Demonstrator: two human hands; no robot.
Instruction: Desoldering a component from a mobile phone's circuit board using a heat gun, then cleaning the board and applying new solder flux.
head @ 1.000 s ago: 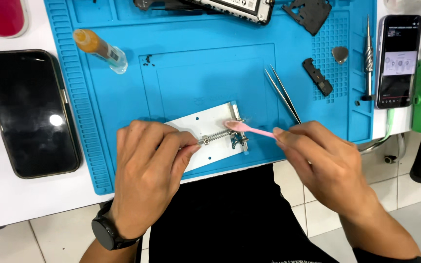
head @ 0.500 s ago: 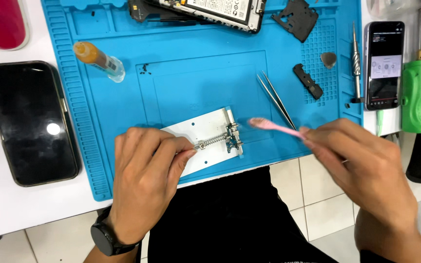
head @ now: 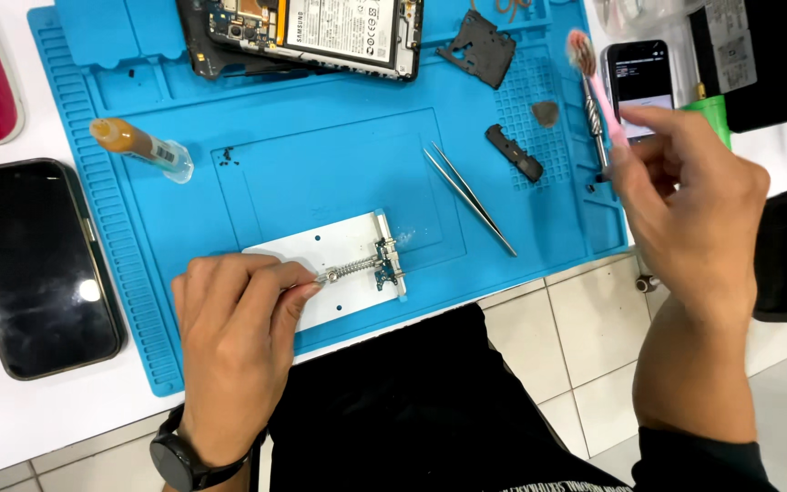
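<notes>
- Clamp (head: pixel 339 278), white with a spring and a small blue board (head: pixel 386 271) in its jaw, lies at the near edge of the blue mat (head: pixel 321 164); our left hand (head: pixel 239 337) rests on it, fingers curled and pinching the spring end.
- Our right hand (head: pixel 685 196) is closed round a pink brush (head: pixel 594 77), held up over the mat's right edge, bristles pointing away from us.
- We judge the clamp could slide off the near edge if our left hand eases, since it sits close to the bench lip.
- If the pinch on the spring slips, the jaw could snap and the board could jump out or crack.
- Brush bristles hang just beside the phone (head: pixel 641 82) and the screwdriver (head: pixel 594 123); a careless swing could knock them or flick dirt onto the open handset (head: pixel 321 32).
- Tweezers (head: pixel 469 199) lie between clamp and brush; our right hand coming back could catch them and push them toward the board.
</notes>
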